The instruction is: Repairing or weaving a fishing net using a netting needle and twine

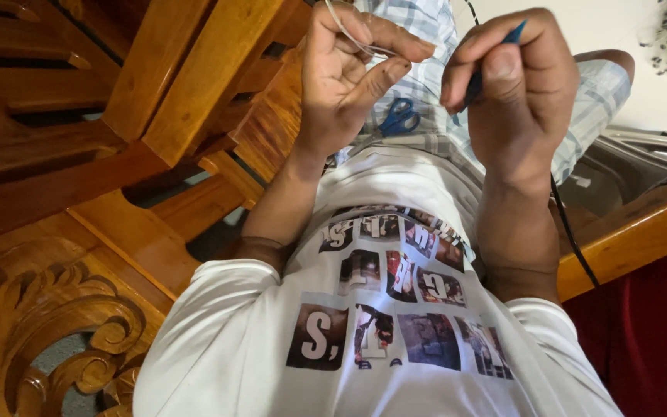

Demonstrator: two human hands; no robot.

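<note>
Carved wooden furniture (79,154) of warm orange-brown fills the left side, with slatted rails and a scrolled ornament (63,340) low in the corner. A pale wall (580,27) shows at upper right, a wooden rail (634,232) crosses below it, beside dark red cloth (650,340)

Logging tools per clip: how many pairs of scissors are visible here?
1: blue-handled scissors lie on the checked cloth in the lap, between the left hand and right hand. Others may be hidden.
</note>
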